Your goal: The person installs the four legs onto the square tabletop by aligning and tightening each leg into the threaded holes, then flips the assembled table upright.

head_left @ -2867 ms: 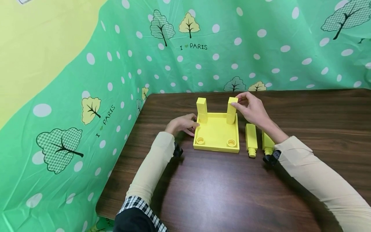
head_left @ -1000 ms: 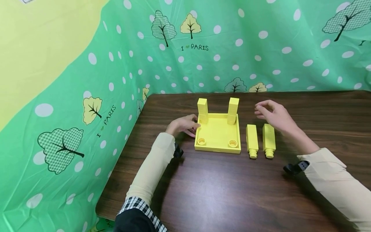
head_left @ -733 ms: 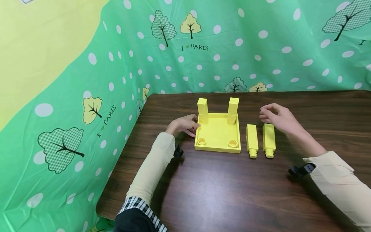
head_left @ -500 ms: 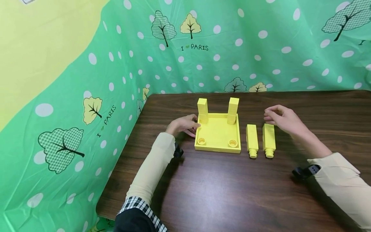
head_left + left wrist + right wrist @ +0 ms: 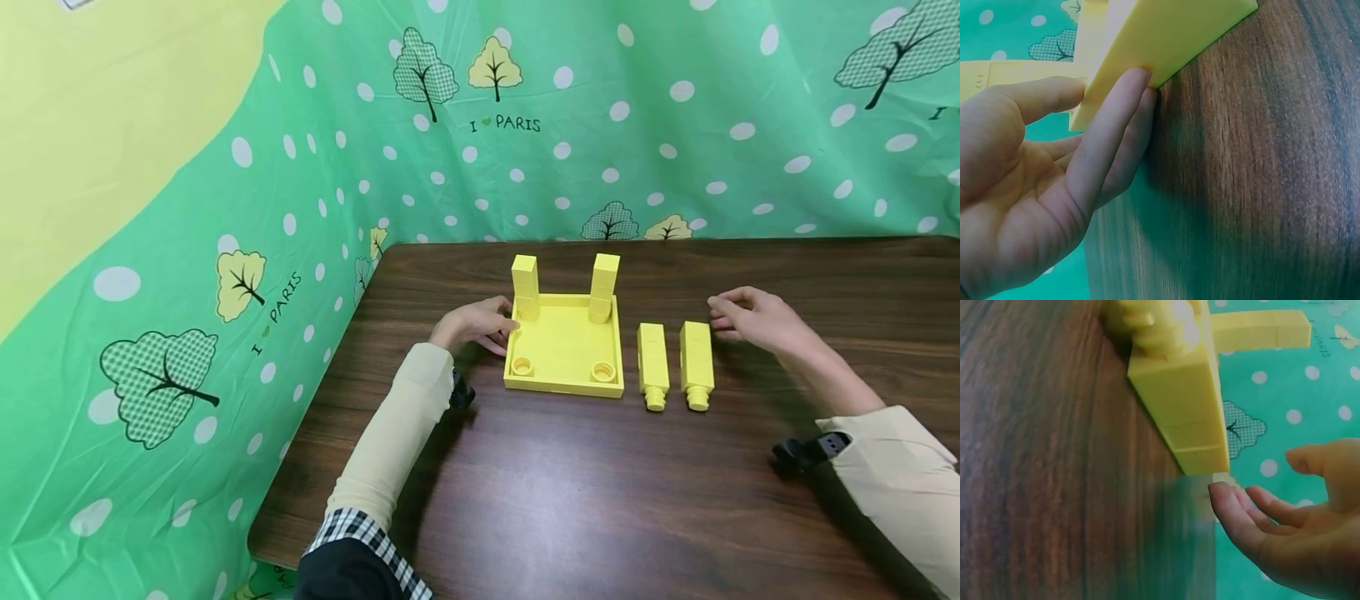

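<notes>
A yellow square tabletop (image 5: 567, 343) with a raised rim lies on the table, legs upward like a small toy table. Two square legs stand at its far corners, a left leg (image 5: 526, 287) and a right leg (image 5: 603, 287). Round sockets show at the near corners, one being the right socket (image 5: 603, 372). My left hand (image 5: 477, 325) grips the left wall, thumb at the rim and fingers along the outside. Beside the far end of the outer loose leg (image 5: 697, 364), my right hand (image 5: 759, 319) is held with relaxed fingers and nothing in them.
An inner loose leg (image 5: 652, 364) lies parallel to the outer one, both with threaded ends toward me, right of the tabletop. The brown wooden table (image 5: 547, 492) meets a green dotted curtain (image 5: 562, 150) behind and to the left.
My right hand has let go of the far right standing leg and moved right and toward me, beside the outer loose leg. My left hand stays on the tabletop.
</notes>
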